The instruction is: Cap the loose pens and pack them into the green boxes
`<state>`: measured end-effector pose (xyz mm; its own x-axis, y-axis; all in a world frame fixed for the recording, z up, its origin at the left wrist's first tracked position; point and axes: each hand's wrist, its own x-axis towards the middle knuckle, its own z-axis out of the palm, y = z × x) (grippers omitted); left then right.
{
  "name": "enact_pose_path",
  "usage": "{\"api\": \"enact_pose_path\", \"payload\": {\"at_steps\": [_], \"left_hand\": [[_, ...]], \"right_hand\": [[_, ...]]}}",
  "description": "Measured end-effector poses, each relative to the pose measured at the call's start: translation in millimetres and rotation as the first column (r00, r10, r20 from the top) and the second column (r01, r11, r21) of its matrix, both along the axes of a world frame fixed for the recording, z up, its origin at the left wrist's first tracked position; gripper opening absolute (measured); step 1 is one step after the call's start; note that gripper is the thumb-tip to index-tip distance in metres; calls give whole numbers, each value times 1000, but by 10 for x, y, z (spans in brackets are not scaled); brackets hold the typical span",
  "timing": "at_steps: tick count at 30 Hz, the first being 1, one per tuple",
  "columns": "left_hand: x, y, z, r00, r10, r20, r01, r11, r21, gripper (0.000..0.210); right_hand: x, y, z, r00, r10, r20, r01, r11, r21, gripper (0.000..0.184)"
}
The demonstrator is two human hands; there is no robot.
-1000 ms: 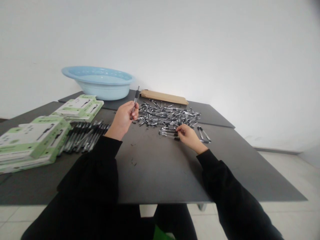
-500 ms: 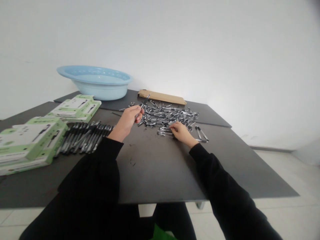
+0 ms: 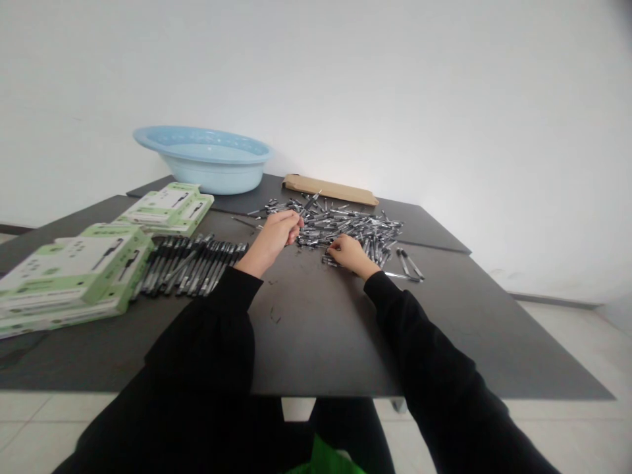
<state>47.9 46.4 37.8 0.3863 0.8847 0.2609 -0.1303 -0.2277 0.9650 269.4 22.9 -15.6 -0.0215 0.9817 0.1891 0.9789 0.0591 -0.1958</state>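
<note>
I have the left hand (image 3: 279, 234) angled inward, its grip pinching a tilted pen (image 3: 311, 201) by the pile of pens (image 3: 360, 227) on the surface (image 3: 320, 329), the right hand (image 3: 351, 255) low at the pile's near edge, its grip's state I cannot tell.

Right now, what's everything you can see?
Table: one, dark grey, middle
Wall: one, white, behind
Floor: one, pale, below
Boxes: at least four, white-green, left
Basin: one, light blue, back left
Cardboard piece: one, brown, back
Pen row: many, black-clear, beside boxes
Pen heap: too many to count, black-clear, centre
Loose pens: at least three, black-clear, right of heap
Held pen: one, mostly dark, over heap's left
Green thing: one, green, bottom
Legs: two, black, bottom
Sleeves: two, black, bottom left and right
Left hand: one, bare, holding that pen
Right hand: one, bare, at heap
</note>
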Motion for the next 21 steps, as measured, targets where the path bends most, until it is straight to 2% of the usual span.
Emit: {"api": "enact_pose_path", "payload": {"at_steps": [6,13,17,21], "left_hand": [[33,13,-60,1000,-17,-19,18,999,44,20],[53,12,-66,999,4,-35,-3,999,39,19],[59,-2,-57,999,12,-48,-9,998,57,18],[65,-10,-46,999,28,-35,-26,998,64,19]], "right_hand": [[-89,34,61,996,-82,-33,78,991,-109,29],[-205,38,145,986,-147,-83,134,980,-145,25],[-193,30,171,984,-129,-122,106,977,-184,20],[-160,29,157,993,-72,-89,57,984,-168,19]]}}
